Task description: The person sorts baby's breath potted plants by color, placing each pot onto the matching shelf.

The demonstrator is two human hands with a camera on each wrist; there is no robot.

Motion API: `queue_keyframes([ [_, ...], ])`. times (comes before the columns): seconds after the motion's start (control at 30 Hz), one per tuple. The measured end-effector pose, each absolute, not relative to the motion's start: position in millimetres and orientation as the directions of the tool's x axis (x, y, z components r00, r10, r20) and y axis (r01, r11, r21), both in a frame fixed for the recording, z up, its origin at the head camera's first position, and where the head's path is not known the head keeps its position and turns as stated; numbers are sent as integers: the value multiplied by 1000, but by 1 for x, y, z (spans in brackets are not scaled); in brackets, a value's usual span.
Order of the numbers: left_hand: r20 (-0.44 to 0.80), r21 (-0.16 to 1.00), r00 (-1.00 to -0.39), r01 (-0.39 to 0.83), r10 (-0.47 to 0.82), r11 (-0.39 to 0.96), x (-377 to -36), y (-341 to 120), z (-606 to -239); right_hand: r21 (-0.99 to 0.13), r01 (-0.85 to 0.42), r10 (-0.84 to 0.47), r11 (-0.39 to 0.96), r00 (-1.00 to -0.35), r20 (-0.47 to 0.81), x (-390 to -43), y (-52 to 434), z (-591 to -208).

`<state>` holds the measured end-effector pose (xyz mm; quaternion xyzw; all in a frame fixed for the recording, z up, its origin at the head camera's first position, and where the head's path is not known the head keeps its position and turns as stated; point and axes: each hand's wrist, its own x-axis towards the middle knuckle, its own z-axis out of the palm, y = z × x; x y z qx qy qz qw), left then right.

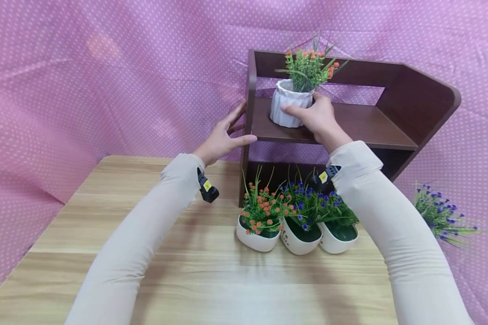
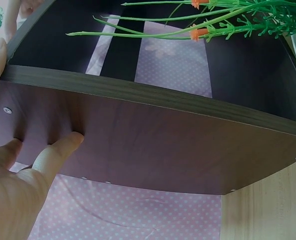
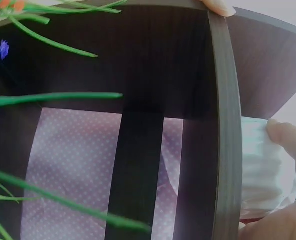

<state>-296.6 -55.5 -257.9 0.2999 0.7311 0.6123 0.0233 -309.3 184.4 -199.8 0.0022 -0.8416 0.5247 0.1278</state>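
Note:
A white ribbed flowerpot point(image 1: 284, 108) with orange artificial flowers point(image 1: 309, 67) stands on the upper board of a dark brown shelf point(image 1: 366, 122), towards its left end. My right hand point(image 1: 324, 119) grips the pot from its right side, the thumb across the front. In the right wrist view, the thumb and part of the hand point(image 3: 282, 220) show against the white pot point(image 3: 262, 167). My left hand point(image 1: 221, 139) rests on the shelf's left side panel point(image 2: 152, 145), fingertips against the outer face and thumb at the front edge.
Three white planters stand before the shelf on the wooden table point(image 1: 187, 271): one with orange flowers point(image 1: 258, 239), a middle one with blue flowers point(image 1: 301, 243), and a right one point(image 1: 339, 241). More blue flowers point(image 1: 441, 212) show at the right. Pink dotted cloth point(image 1: 146, 67) hangs behind.

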Motion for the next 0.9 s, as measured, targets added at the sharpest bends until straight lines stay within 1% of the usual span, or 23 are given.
queue_keyframes([
  [0.23, 325, 913, -825, 402, 462, 75, -295, -56, -257, -858, -138, 114, 495, -968, 221, -310, 185, -202],
  [0.5, 334, 913, -820, 405, 465, 58, -296, -56, -258, -862, -135, 109, 488, -971, 214, -310, 185, -201],
  [0.9, 326, 909, -825, 407, 462, 85, -297, -55, -257, -850, -129, 96, 510, -974, 206, -305, 188, -198],
])
